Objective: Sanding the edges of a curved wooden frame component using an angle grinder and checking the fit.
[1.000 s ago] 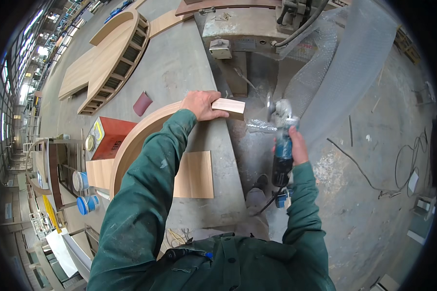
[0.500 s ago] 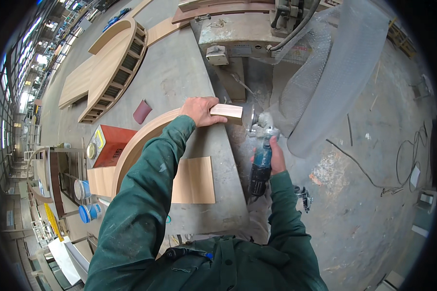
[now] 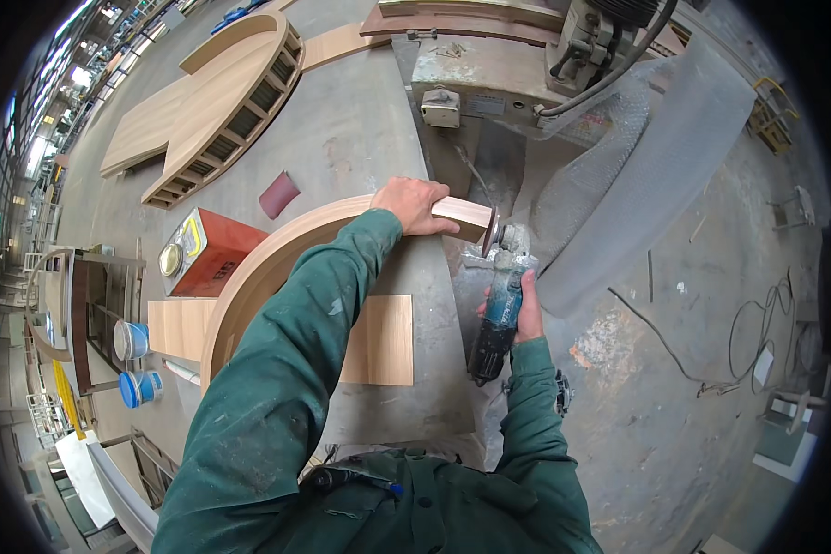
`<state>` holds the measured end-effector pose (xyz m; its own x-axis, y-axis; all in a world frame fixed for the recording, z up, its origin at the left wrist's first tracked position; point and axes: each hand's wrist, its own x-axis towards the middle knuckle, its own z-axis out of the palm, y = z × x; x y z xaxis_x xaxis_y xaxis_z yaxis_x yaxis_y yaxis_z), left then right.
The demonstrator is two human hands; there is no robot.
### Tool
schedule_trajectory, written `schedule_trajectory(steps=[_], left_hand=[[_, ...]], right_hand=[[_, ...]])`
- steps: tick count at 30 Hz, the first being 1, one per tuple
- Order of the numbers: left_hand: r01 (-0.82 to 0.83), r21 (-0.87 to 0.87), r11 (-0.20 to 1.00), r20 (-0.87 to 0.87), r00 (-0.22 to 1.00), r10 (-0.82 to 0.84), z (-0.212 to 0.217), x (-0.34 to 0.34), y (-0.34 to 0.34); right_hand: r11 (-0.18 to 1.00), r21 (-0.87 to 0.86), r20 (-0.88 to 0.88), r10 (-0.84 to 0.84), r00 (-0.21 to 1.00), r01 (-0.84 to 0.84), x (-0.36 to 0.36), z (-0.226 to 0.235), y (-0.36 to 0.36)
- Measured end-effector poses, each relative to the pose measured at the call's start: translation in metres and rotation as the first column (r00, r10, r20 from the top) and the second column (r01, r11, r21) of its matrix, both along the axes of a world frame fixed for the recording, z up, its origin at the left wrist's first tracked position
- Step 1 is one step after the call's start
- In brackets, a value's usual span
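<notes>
Left hand (image 3: 414, 207): curled firmly over the curved wooden piece (image 3: 266, 251) near its end, thumb along the near side.
Right hand (image 3: 529, 312): wrapped round the body of the angle grinder (image 3: 502, 297), fingertips showing on the far side.
Curved wooden piece: lies on the grey table (image 3: 360, 138), its end jutting past the edge.
Disc (image 3: 491, 233): stands at that end, seemingly touching; I cannot tell whether it spins.
Finger risk: the left hand sits just beside the disc; a skip or kick of the grinder could, I judge, carry it into the knuckles.
Slip risk: I make out no clamp, though the left sleeve (image 3: 282, 342) hides part of the arc; sideways pressure could swivel the wood under one hand's hold.
Edge risk: a tilted disc would likely gouge or round the end face.
Snag risk: the clear plastic sheeting (image 3: 651, 198) hangs near the grinder head; a wide swing might catch it.
Knock risk: if the arc pivots, it could shove the red can (image 3: 226, 257) beside it.
</notes>
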<state>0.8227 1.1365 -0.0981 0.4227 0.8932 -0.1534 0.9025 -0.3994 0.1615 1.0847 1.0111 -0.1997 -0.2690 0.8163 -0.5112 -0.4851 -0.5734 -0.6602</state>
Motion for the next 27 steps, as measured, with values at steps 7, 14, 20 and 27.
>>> schedule_trajectory(steps=[7, 14, 20, 27], left_hand=[[-0.001, 0.056, 0.998, 0.027, 1.0, 0.0, -0.001, 0.0, -0.002], [-0.001, 0.053, 0.999, 0.022, 1.0, -0.001, 0.0, 0.001, -0.003], [0.001, 0.061, 0.998, 0.024, 1.0, -0.003, -0.003, -0.002, -0.002], [-0.004, -0.017, 1.0, -0.021, 1.0, 0.004, 0.002, 0.003, 0.001]], right_hand=[[1.0, -0.012, -0.004, 0.002, 1.0, -0.002, -0.003, -0.002, 0.002], [1.0, 0.009, 0.003, 0.011, 1.0, -0.011, -0.002, -0.001, 0.004], [0.999, 0.032, 0.022, -0.001, 1.0, 0.0, -0.007, 0.002, 0.005], [1.0, 0.003, -0.043, -0.002, 0.999, 0.003, -0.005, -0.017, 0.002]])
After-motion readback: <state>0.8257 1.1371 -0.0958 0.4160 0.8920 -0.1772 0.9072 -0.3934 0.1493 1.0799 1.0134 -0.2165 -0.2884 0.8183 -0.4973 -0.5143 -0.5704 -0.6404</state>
